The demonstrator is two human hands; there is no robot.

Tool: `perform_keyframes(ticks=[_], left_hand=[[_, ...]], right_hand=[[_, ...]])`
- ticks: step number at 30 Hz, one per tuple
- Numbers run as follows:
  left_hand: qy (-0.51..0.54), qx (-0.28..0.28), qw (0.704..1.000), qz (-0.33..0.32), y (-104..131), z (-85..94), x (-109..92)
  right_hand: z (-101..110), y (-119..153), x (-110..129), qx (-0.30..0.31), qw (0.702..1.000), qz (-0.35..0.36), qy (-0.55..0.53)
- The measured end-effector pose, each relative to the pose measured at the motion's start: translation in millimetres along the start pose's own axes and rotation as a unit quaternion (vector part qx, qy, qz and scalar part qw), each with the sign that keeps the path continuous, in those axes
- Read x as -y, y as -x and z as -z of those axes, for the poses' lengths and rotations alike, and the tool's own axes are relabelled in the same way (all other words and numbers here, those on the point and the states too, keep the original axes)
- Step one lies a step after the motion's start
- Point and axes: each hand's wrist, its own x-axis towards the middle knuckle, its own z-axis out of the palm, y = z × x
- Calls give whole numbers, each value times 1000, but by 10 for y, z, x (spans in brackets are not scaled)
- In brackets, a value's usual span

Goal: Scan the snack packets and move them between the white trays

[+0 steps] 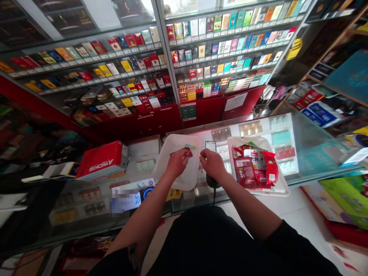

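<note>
Over a white plastic bin (165, 168), my left hand (177, 164) is closed on a small dark red packet (188, 152). A small green-and-white item (190, 146) shows just beyond the packet, in the bin. My right hand (212, 163) has its fingers pinched together, between the two bins; what it holds, if anything, is too small to make out. Just beyond it a phone (211, 145) shows a lit screen, and a black device (212, 182) with a cable lies partly hidden under the wrist. A second white bin (283, 188) on the right holds red snack packages (258, 165).
The bins stand on a glass display counter (313, 149). Left of them are a red box (102, 159) and a device with a partly blurred screen (126, 199). Behind the counter rise shelves of small colourful boxes (201, 50). A green package (342, 195) lies at the lower right.
</note>
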Motion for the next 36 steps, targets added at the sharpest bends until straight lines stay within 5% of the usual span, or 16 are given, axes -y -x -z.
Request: perform_keyframes(ticks=[10, 18, 23, 36], left_hand=[[-106, 70, 988, 93, 58, 121, 596], [-146, 130, 979, 58, -69, 12, 911], [-170, 159, 971, 49, -202, -143, 1102], [-187, 181, 964, 50, -265, -277, 1137]], right_hand=[[-577, -215, 308, 92, 994, 3, 64], [-1088, -523, 405, 219, 967, 9, 131], [-1337, -644, 387, 228, 959, 21, 169], [-1504, -865, 328, 226, 954, 26, 196]])
